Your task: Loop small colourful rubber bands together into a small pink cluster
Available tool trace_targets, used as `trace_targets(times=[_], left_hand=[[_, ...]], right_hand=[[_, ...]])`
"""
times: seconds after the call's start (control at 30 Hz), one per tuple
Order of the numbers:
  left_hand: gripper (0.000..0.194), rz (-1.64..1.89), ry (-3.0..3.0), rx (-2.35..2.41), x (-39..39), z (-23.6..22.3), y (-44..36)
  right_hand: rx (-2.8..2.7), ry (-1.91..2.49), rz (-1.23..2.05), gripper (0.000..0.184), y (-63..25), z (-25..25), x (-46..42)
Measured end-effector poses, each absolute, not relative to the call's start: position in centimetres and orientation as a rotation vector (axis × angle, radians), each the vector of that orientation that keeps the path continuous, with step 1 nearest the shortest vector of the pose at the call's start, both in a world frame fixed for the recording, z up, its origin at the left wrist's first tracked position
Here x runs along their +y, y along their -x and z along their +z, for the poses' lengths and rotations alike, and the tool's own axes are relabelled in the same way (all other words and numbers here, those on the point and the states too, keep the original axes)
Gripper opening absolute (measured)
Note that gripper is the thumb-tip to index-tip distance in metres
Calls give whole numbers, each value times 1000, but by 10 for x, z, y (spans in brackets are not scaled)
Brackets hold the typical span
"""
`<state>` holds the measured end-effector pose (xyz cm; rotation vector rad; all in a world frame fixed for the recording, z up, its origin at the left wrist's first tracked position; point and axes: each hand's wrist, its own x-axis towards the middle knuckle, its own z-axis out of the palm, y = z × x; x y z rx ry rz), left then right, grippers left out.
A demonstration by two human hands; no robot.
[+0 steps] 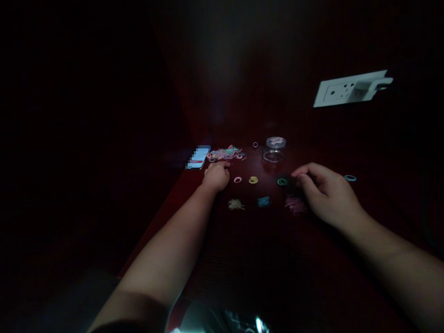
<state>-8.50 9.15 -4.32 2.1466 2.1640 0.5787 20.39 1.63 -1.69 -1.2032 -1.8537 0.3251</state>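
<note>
A heap of mixed coloured rubber bands (225,153) lies on a dark red table (249,240). My left hand (217,175) reaches to the heap's near edge, fingers curled and tips touching the bands. My right hand (324,192) rests on the table with fingers curled, nearest a pink pile (294,203) and a green band (282,181). Small sorted piles sit between the hands: a cream pile (236,204), a blue pile (264,201), a yellow band (253,180) and a pink band (237,179).
A clear round jar (274,149) stands behind the piles. A phone (198,157) lies left of the heap. A white wall socket (350,89) is at the upper right. A blue band (350,177) lies to the right, a small band (255,144) by the jar. The room is very dark.
</note>
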Motion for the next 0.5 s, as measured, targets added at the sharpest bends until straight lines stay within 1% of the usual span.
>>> trace_targets(times=[0.33,0.43,0.5], left_hand=[[37,605,-2182,2119,90,-42,84],[31,708,-2250,2057,89,-38,82],[25,866,-2342,1948,83,-33,77]], right_hand=[[-1873,1165,337,15,-203,-14,14],[-1850,1164,339,16,-204,-14,15],[-1837,1173,340,17,-204,-14,16]])
